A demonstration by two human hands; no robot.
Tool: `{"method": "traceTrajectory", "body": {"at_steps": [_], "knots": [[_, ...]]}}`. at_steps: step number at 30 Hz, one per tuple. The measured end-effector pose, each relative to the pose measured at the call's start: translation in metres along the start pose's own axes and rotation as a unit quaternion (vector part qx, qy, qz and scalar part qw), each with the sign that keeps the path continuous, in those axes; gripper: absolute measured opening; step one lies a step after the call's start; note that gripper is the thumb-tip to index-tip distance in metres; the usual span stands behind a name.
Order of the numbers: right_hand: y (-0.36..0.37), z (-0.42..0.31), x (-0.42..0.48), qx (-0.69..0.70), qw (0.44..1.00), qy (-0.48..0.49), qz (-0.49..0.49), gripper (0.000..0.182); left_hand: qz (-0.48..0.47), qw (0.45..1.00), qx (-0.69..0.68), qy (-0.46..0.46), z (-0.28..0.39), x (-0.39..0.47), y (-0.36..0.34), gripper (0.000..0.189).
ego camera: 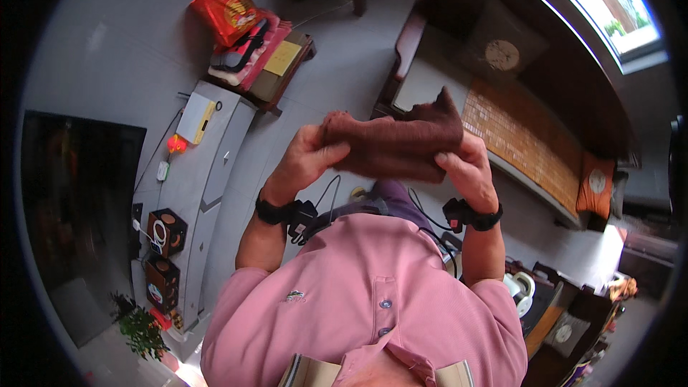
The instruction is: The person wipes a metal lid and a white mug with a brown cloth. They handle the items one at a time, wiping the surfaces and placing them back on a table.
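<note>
A dark brown cloth (pixel 392 145), folded or bunched, is stretched between my two hands in front of my chest. My left hand (pixel 309 158) grips its left end, thumb on top and fingers hidden beneath or behind the fabric. At the right end, my right hand (pixel 468 166) pinches the cloth the same way. One corner of the fabric sticks up near the right hand. Both wrists wear black straps with small devices and cables.
A wooden sofa with a woven mat (pixel 516 129) stands at the right. Along the left wall runs a grey cabinet (pixel 215 172) with speakers (pixel 167 231). A low table (pixel 274 86) holds folded textiles and a red bag (pixel 228 11). A plant (pixel 140 328) is lower left.
</note>
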State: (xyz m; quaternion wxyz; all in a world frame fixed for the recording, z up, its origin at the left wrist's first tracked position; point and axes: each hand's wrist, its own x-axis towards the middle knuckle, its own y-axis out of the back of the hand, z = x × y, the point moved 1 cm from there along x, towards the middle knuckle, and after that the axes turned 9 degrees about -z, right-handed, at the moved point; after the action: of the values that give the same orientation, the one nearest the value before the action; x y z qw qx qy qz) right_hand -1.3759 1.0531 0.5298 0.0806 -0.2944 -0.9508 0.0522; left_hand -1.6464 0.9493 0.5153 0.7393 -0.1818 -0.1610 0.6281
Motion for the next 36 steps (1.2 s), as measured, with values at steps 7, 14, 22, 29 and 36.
{"method": "traceTrajectory", "body": {"at_steps": [7,14,22,29,36], "knots": [[0.016,0.037,0.125,0.06,0.991,-0.111,-0.037,0.024,0.067,0.969,0.235,-0.019,0.013,0.023,0.11,0.033],[0.061,0.068,0.259,-0.01,0.989,0.002,-0.144,0.03,-0.012,0.836,0.537,-0.115,0.111,0.082,0.171,0.031],[0.103,0.088,0.447,0.008,0.997,-0.026,-0.067,0.02,0.075,0.944,0.321,-0.003,0.159,0.189,0.288,0.034],[0.132,0.093,0.548,0.013,0.996,-0.081,-0.028,0.02,0.059,0.973,0.222,-0.011,0.169,0.265,0.381,0.032],[0.181,0.126,0.632,-0.082,0.988,-0.097,0.087,0.027,0.033,0.958,0.282,0.043,0.167,0.378,0.448,0.035]]}}
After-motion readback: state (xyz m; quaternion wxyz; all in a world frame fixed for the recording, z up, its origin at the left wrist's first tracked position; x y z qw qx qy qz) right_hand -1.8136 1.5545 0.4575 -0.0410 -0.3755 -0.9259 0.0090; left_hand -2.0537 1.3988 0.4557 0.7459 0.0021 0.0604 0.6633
